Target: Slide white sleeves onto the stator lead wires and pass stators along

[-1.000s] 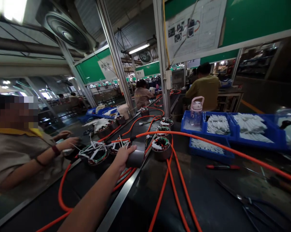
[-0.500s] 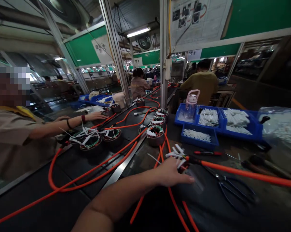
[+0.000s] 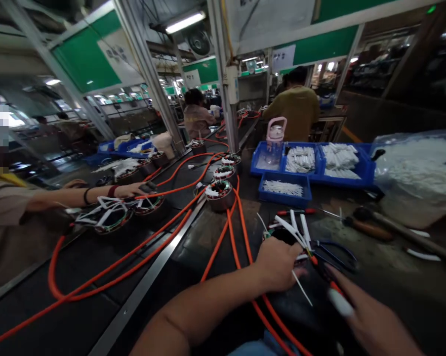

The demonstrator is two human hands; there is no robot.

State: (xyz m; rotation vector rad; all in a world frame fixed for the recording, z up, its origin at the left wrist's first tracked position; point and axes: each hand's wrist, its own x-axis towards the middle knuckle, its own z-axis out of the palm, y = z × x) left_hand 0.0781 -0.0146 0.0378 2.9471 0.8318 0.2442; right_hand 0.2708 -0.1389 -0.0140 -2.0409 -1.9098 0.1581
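A motor stator (image 3: 269, 233) with white-sleeved wires (image 3: 295, 228) standing up from it lies on the bench in front of me. My left hand (image 3: 278, 262) is closed on its near side, fingers curled by the base of the sleeves. The wires run into the dark end of an orange cable (image 3: 334, 287). Around that cable my right hand (image 3: 371, 311) is closed, smeared by motion; a blurred white piece shows at its fingertips. Blue-handled pliers (image 3: 336, 254) lie just behind, partly covered.
Several stators (image 3: 220, 195) stand in a row ahead. Blue bins (image 3: 285, 194) of white sleeves, a bottle (image 3: 274, 141) and a plastic bag (image 3: 419, 173) are at the back right. A screwdriver (image 3: 373, 230) lies right. Across the belt, a co-worker's hand (image 3: 132, 190) touches another stator.
My right hand has come into view at the lower right, at the orange cable. My left hand has shifted toward the right on the stator. The view has turned and tilted down.
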